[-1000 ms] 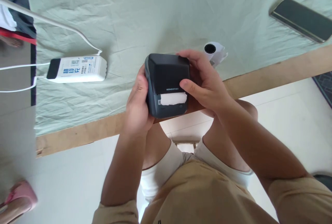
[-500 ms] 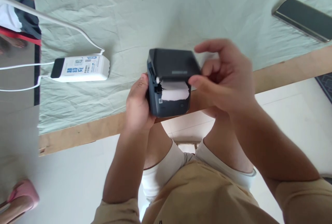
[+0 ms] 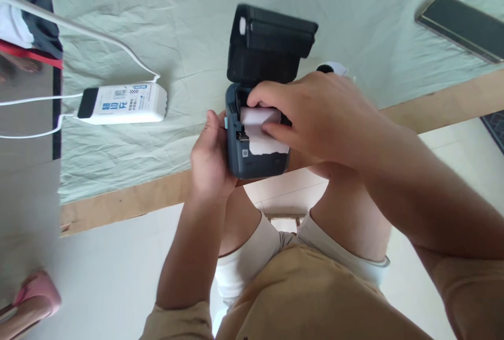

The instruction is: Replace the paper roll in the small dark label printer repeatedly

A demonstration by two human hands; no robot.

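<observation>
Nearest: a tan cloth shirt [image 3: 307,298] with soft folds, then pale shorts [image 3: 244,251]. Next, the bench [image 3: 126,198], its bare wooden edge straight and light brown; the cover [image 3: 189,14] on it is thin, grey-green, finely creased fabric.

Held above this edge: printer [image 3: 258,165], matte blue-grey plastic, boxy with rounded corners. Left hand [image 3: 208,159] is closed around its left side, thumb up along the wall; the other fingers are mostly hidden.

White paper [image 3: 268,144] lies in the printer's well, smooth, with a ragged near end overhanging the front. Right hand [image 3: 323,114] reaches in from the right, thumb and index finger curved and narrowly spaced, thumb tip on the paper, index tip by its far end. Cannot tell how firm the grip is.

Beyond the well, the lid [image 3: 262,64] stands raised: black plastic, a dark bar across its upper part, a small white end-piece at left.

Left: power bank [image 3: 126,104], white, rounded block with blue print and a black end; white cable [image 3: 106,40] above. A white roll [image 3: 337,68], dark-cored, is partly covered by the right hand. Far right: phone [image 3: 464,28], flat dark slab, glossy.
</observation>
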